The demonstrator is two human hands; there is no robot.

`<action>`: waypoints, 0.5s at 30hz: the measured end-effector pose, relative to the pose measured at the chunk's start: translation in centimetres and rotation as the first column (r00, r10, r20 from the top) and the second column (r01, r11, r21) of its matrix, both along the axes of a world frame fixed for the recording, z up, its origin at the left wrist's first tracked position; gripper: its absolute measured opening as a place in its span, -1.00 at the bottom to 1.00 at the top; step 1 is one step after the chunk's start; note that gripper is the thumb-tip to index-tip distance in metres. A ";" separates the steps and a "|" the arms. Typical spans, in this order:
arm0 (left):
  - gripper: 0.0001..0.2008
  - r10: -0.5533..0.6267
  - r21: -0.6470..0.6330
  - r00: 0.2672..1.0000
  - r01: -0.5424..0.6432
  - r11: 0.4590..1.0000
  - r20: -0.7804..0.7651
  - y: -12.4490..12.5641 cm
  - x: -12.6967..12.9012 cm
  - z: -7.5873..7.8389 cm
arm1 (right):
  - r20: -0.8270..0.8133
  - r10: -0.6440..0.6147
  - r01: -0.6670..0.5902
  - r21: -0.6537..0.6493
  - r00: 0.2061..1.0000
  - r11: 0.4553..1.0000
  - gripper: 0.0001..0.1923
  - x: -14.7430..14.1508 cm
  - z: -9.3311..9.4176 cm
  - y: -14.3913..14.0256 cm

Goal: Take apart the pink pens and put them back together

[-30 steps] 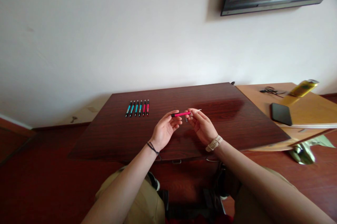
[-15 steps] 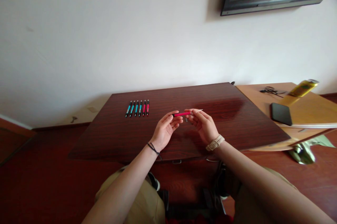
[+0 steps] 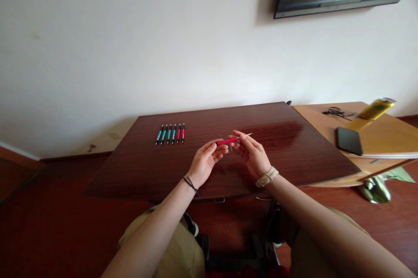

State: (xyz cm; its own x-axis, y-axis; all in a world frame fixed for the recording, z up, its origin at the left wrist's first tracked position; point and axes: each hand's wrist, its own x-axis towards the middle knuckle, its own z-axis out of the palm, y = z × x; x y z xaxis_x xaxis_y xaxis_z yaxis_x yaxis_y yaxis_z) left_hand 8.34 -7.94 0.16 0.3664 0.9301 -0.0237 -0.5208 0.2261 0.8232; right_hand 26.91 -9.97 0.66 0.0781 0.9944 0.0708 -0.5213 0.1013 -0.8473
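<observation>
Two hands met above the dark tabletop (image 3: 277,152), holding one pink pen (image 3: 226,142) between them. Left hand (image 3: 205,162) gripped the pen's left end with its fingertips; right hand (image 3: 252,155) pinched the other end, where a thin white refill (image 3: 245,135) stuck out. Seven more pens (image 3: 170,134) lay in a row on the tabletop, well apart to the left. A black phone (image 3: 348,141) rested on the lighter side table (image 3: 385,134).

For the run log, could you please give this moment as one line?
left hand: holds red pen barrel | right hand: pinches white refill | table: six pens
</observation>
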 end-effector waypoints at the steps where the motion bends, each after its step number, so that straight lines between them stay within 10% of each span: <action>1: -0.65 -0.001 0.002 1.000 0.001 1.000 -0.007 0.0 0.0 0.0 | 0.005 -0.001 0.001 0.007 1.000 1.000 -0.61 0.0 0.0 0.0; 15: -0.66 0.084 0.130 0.988 -0.068 0.989 -0.128 -0.5 0.3 0.0 | -0.088 0.040 -0.043 -0.026 0.995 0.999 -0.61 0.2 0.2 0.3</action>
